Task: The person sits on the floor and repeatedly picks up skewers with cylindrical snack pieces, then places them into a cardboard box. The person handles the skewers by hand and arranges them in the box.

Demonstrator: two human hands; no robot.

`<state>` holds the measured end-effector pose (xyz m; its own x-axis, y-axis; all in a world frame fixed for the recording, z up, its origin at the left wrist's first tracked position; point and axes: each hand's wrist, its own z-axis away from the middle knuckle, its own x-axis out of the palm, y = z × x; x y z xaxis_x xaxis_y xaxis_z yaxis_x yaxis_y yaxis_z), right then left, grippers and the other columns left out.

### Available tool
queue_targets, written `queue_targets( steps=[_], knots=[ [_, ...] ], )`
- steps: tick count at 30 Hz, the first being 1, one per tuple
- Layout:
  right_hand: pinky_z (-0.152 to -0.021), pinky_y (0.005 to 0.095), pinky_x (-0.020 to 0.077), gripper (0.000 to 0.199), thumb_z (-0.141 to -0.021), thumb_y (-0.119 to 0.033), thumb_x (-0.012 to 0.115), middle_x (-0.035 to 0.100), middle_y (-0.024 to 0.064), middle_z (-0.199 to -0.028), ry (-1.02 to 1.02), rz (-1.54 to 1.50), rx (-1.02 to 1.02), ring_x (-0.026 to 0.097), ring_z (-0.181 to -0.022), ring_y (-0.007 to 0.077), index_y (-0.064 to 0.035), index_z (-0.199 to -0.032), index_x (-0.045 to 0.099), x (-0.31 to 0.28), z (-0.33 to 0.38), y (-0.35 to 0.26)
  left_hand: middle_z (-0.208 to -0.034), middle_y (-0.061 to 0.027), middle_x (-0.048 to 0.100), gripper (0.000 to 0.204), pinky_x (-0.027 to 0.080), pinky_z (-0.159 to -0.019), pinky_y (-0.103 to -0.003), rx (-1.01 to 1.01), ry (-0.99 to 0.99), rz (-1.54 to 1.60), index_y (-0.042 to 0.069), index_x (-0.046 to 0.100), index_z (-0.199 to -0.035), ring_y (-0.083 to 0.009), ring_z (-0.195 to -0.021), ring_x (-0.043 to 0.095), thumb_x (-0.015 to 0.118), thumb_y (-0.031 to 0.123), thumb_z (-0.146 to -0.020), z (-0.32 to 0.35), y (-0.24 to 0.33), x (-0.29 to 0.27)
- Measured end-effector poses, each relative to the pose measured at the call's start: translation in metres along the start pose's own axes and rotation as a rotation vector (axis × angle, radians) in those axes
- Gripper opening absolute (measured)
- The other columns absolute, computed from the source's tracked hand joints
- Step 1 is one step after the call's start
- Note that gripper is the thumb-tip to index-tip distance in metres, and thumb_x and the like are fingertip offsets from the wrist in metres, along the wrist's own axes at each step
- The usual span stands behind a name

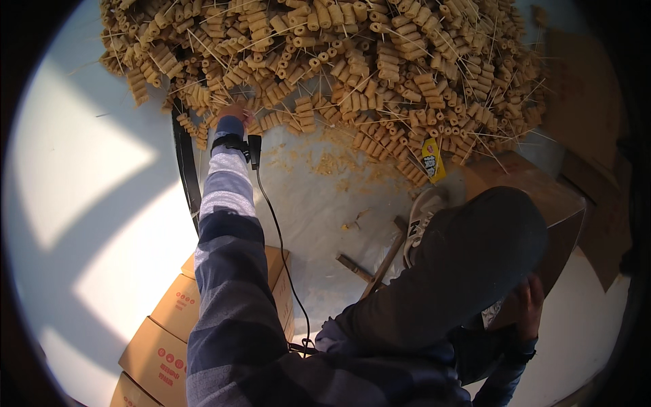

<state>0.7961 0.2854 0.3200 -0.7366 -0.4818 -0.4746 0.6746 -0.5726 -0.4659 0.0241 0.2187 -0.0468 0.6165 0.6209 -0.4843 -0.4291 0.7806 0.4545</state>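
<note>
A large heap of tan spiral-shaped food rolls on thin wooden sticks fills the far side. My left hand reaches to the heap's near left edge, among the skewers. Its fingers are mostly lost against them, so I cannot see what it grips. A dark strap with a small black device is on that wrist, and a cable runs back toward me. Down at the right, beyond my bent knee, my right hand is beside a cardboard box. Shadow and the leg partly hide its fingers.
Several printed cardboard cartons stand near left. A wooden frame piece lies by my shoe. A yellow packet rests at the heap's edge, with crumbs nearby. Flattened cardboard lies far right.
</note>
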Motion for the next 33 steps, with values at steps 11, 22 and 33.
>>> queue_targets(
  steps=[11, 22, 33],
  knots=[
    [-0.082, 0.0268, 0.0480, 0.032, -0.106, -0.030, 0.052, 0.061, 0.0030, -0.089, 0.055, -0.128, -0.115, 0.058, -0.084, 0.0118, -0.0034, -0.122, 0.058, -0.009, 0.043, 0.031, -0.075, -0.0108, 0.063, 0.049, 0.047, -0.048, -0.035, -0.002, -0.358, 0.086, 0.002, 0.059, -0.097, -0.0222, -0.054, 0.058, 0.043, 0.047, -0.105, 0.171, -0.073, 0.086],
    [-0.082, 0.0289, 0.0522, 0.022, -0.106, -0.016, 0.052, 0.068, 0.0082, -0.099, -0.133, -0.555, -0.461, 0.065, -0.094, 0.0147, -0.0002, -0.116, 0.062, 0.043, 0.124, -0.053, -0.073, -0.0092, 0.059, 0.044, 0.035, -0.047, -0.026, 0.371, -0.866, 0.190, 0.006, 0.055, -0.089, -0.0126, -0.051, 0.045, 0.043, 0.045, -0.107, 0.418, -0.018, -0.010],
    [-0.100, 0.0313, 0.0461, 0.044, -0.105, -0.033, 0.056, 0.064, 0.0077, -0.117, -0.850, -0.789, -0.542, 0.059, -0.113, 0.0141, 0.0020, -0.133, 0.054, 0.120, 0.125, -0.129, -0.074, -0.0081, 0.060, 0.050, 0.037, -0.051, -0.023, 0.240, -1.697, -0.401, 0.002, 0.058, -0.082, -0.0092, -0.053, 0.044, 0.039, 0.039, -0.109, 0.611, 0.008, -0.016]
  ],
)
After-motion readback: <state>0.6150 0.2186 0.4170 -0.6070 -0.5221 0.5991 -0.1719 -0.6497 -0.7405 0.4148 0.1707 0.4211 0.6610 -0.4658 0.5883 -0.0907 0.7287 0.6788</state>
